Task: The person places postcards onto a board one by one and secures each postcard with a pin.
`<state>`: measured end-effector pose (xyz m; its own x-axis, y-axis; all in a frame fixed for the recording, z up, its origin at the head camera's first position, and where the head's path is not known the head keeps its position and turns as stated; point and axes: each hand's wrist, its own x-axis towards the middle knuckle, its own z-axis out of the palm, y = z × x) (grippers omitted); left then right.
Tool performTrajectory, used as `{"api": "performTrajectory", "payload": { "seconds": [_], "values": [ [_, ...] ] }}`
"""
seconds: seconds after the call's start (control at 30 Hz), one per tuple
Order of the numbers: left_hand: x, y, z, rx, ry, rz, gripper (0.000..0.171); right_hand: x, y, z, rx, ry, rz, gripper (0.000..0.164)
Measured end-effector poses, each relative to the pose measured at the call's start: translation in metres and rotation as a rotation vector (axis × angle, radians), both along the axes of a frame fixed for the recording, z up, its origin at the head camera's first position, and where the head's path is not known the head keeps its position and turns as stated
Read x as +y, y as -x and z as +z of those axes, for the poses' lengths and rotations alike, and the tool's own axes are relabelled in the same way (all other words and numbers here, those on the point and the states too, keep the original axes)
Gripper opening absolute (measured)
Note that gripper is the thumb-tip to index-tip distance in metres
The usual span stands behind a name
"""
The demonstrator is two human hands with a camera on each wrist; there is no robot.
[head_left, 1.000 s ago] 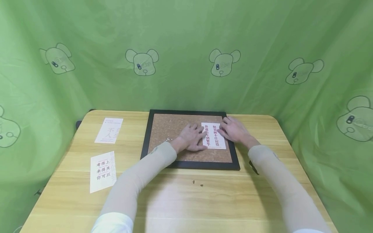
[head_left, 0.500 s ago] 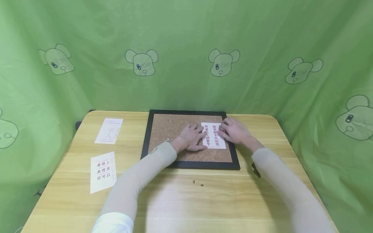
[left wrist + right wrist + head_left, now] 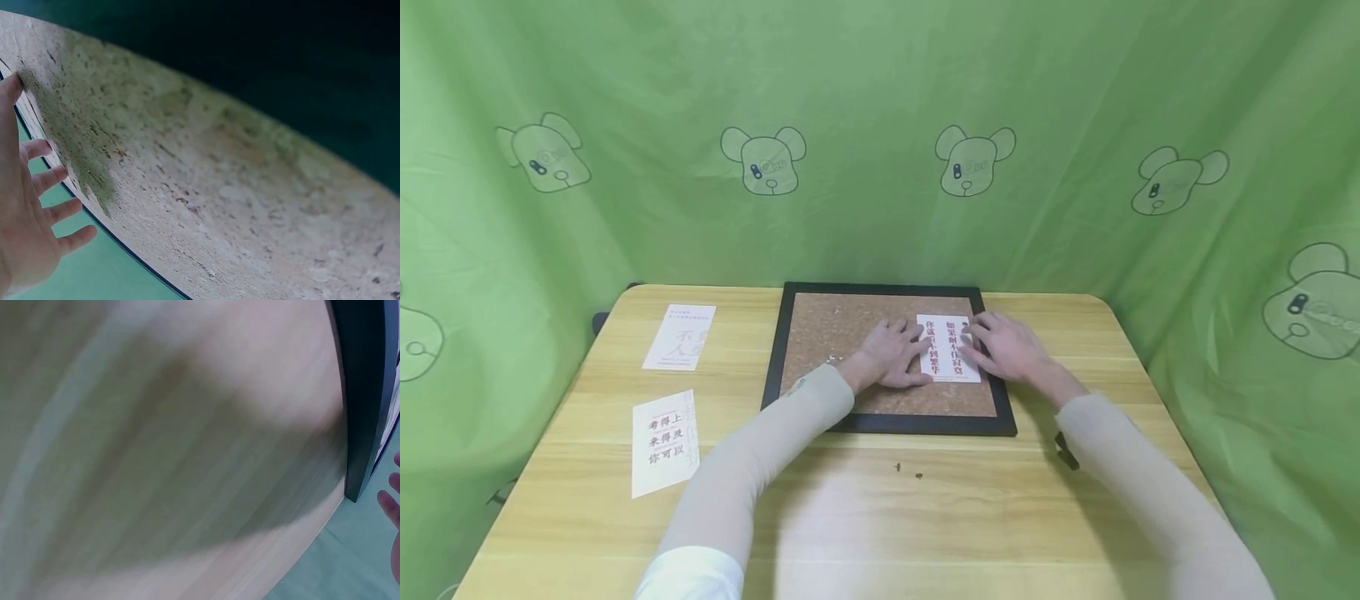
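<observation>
A white card with red characters (image 3: 951, 367) lies on the cork board (image 3: 827, 325), near the right side of its black frame. My left hand (image 3: 889, 354) is spread flat, its fingertips and thumb over the card's left edge. A small dark pin head (image 3: 965, 324) shows at the card's upper right corner. Just below it, my right hand (image 3: 1009, 346) reaches over the frame to the card's right edge, its fingers bent and apart. In the left wrist view the left hand (image 3: 28, 212) has its fingers spread over the cork.
Two more printed cards lie on the left of the wooden table (image 3: 850, 533), a far card (image 3: 680, 337) and a near card (image 3: 665, 443). Two small dark pins (image 3: 897, 467) lie in front of the board. A green curtain (image 3: 872, 225) surrounds the table.
My right hand has slid slightly down and right from the card's upper right corner, and the pin head there has come into view. The left hand has stayed in place.
</observation>
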<state>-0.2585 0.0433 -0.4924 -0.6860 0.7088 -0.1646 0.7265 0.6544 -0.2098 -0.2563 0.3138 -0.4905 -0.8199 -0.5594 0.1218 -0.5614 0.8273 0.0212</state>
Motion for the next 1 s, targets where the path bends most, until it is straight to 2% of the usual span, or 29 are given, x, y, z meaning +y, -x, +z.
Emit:
{"api": "performTrajectory", "payload": {
  "seconds": [0.73,1.0],
  "values": [
    [0.000,0.000,0.000,-0.022,-0.009,0.008,0.083,0.002,-0.044,-0.001,-0.075,-0.008,-0.042,0.086],
    [0.000,-0.001,0.000,-0.022,-0.015,0.010,0.083,0.001,-0.062,-0.010,-0.085,0.004,0.003,0.085]
  ]
}}
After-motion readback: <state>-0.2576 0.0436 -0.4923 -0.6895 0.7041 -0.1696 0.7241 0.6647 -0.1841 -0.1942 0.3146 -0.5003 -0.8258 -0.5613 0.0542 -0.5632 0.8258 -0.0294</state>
